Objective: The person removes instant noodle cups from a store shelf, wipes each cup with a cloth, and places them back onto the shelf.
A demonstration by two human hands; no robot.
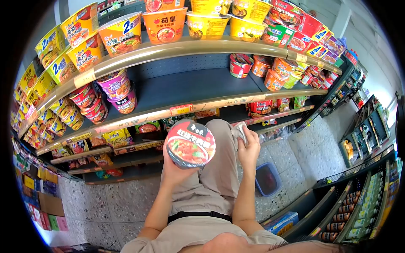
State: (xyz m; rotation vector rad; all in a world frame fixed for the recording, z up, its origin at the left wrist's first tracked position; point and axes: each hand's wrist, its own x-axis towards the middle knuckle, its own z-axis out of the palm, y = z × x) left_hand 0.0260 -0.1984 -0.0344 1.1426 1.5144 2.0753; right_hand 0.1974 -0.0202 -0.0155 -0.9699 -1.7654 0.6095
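Note:
My left hand [176, 172] is wrapped round an instant noodle cup [190, 145], held over my lap. Its round lid faces up at me, red and black with a picture of noodles. In my right hand [249, 149] a crumpled pale cloth [239, 131] is pinched by my right knee, apart from the cup. Ahead, on the dark middle shelf [177, 84], stand purple noodle cups [122, 95] at the left and a red noodle cup [241, 65] at the right.
Noodle tubs [164, 27] line the upper shelf, behind a curved metal rail [168, 49]. Bagged noodles [119, 138] fill lower shelves. A blue basin [268, 179] with dark contents stands on the speckled floor [287, 168] to my right. Another shelf unit [329, 206] holds jars at the lower right.

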